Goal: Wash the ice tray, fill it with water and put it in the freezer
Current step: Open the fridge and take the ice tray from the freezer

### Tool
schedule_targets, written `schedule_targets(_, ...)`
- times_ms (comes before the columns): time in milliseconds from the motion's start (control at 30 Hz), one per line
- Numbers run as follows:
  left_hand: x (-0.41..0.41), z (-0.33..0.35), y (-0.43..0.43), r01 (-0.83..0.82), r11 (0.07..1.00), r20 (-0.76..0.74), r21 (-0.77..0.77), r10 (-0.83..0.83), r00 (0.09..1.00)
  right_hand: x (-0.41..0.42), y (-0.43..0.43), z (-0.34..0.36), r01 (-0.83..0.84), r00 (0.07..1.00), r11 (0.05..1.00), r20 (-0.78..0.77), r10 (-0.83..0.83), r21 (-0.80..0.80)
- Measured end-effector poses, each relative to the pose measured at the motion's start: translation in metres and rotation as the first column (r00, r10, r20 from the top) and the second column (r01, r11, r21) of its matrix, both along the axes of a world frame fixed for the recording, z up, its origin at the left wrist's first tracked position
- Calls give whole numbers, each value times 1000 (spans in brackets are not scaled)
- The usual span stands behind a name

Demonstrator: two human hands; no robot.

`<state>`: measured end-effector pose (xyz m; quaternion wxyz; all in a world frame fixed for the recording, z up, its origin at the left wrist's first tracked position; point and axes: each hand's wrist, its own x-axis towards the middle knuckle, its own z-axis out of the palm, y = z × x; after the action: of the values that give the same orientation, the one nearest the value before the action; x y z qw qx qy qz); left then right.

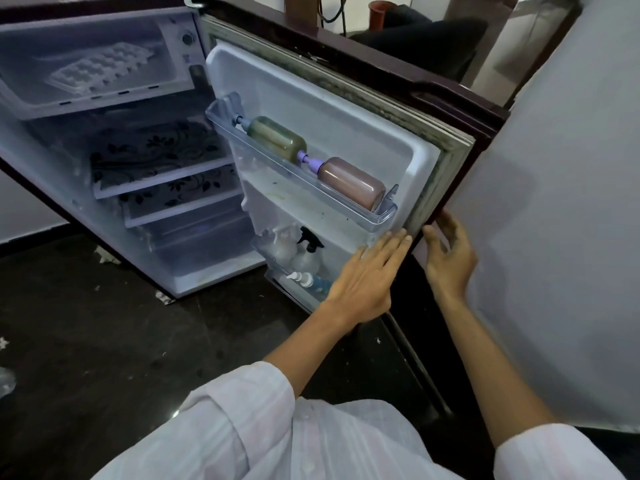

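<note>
Shows a small fridge standing on a dark, speckled floor, with its door swung wide to the right.

Places the ice tray flat inside the freezer compartment at the top left of the cabinet, well apart from both hands and seen somewhat hazily through the pale interior.

Below the compartment, two shelves covered with patterned mats in a dark floral print.

On the inner door, an upper door shelf of clear plastic holding a greenish bottle and a pinkish bottle, both on their sides and end to end. Lower down, a lower door shelf with a spray bottle upright and a pump bottle lying down.

Along the door's edge, a worn, stained gasket. Just beyond it to the right, a large white panel close beside the open door, leaving only a narrow gap.

Left hand flat and palm down, fingers straight and together, tips resting on the inner door liner just under the corner of the upper door shelf; holds nothing.

Right hand in the gap between door edge and panel, fingers loosely spread and only slightly bent, grasping nothing; blurred, so contact with the door edge cannot be confirmed.

White sleeves at the bottom of the view.
</note>
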<state>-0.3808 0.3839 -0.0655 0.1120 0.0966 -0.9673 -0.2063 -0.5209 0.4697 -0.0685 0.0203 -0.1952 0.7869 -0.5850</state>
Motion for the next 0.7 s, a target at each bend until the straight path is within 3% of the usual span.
schedule_targets(133, 11, -12, -3, -41, 980, 35, -192, 49, 998, 29, 11, -27, -1, 1000, 993, -10, 2, 114)
schedule_targets(267, 34, -24, -17, -125, 959, 78, -256, 149, 986, 66, 10, -58, -142, 979, 959, -108, 172, 244)
schedule_targets(400, 69, -34, -40, -225, 923, 130, -311, 276, 952, 97, -13, -73, -374, 853, 776, -141, 503, 507)
schedule_targets(500, 95, -37, -60, -316, 895, 136, -316, 372, 918, 117, -44, -78, -350, 746, 642, -211, 631, 683)
schedule_targets(700, 146, -39, -111, -483, 811, 179, -331, 556, 812, 159, -117, -71, -357, 637, 486, -173, 751, 798)
